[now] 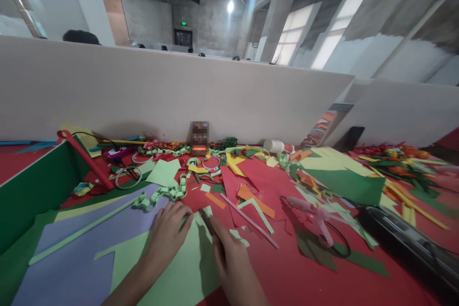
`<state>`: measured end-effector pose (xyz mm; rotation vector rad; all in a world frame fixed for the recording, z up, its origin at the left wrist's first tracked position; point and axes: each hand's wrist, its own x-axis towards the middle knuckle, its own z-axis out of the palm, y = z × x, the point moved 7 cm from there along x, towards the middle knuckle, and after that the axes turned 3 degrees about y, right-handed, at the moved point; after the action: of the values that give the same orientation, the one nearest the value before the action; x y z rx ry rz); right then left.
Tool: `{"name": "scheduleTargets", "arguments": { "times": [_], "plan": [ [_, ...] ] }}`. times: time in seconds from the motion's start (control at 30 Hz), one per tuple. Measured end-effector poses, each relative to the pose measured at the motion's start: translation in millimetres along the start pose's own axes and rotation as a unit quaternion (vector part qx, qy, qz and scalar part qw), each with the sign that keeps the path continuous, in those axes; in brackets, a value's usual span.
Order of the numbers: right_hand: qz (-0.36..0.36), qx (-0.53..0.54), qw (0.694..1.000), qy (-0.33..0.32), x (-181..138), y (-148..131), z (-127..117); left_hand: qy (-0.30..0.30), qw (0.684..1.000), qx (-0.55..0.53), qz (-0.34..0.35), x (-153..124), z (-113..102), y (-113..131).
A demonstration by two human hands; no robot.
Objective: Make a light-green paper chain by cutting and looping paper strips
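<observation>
My left hand (171,227) is closed, its fingers curled at the upper edge of a light green paper sheet (172,277), with thumb and forefinger near each other. Wrapped round a dark, slim pair of scissors (207,222) is my right hand (231,256); the handles are hidden in the palm. The scissors' tip points away from me over the sheet's upper right corner. Just beyond my left hand lies a light green paper chain (163,194). A long rolled green paper strip (86,228) runs to its left across purple paper (71,253).
A pink glue gun (311,215) with a cord lies right of my hands. Further right is a long black device (412,244). Red paper (265,172) and scraps cover the middle. A green box wall (39,191) stands left, a white partition (172,91) behind.
</observation>
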<state>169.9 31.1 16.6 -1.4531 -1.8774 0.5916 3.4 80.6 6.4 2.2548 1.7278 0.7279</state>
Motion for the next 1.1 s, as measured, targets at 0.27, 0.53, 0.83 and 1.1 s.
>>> {"name": "scheduleTargets", "arguments": {
  "times": [0.27, 0.53, 0.83, 1.1],
  "plan": [
    [0.009, -0.029, 1.0, -0.004, -5, -2, 6, 0.004, 1.0, -0.001, -0.003, 0, -2, 3],
    [-0.002, -0.067, 0.998, 0.002, -3, -2, 10, 0.016, 1.0, -0.006, -0.016, 4, -7, 8],
    [-0.016, -0.091, 0.996, 0.005, -3, -3, 12, 0.023, 1.0, -0.008, -0.018, 4, -4, 6],
    [-0.013, -0.11, 0.994, 0.002, -2, -2, 14, 0.025, 0.999, -0.017, -0.025, 4, -4, 6]
  ]
}}
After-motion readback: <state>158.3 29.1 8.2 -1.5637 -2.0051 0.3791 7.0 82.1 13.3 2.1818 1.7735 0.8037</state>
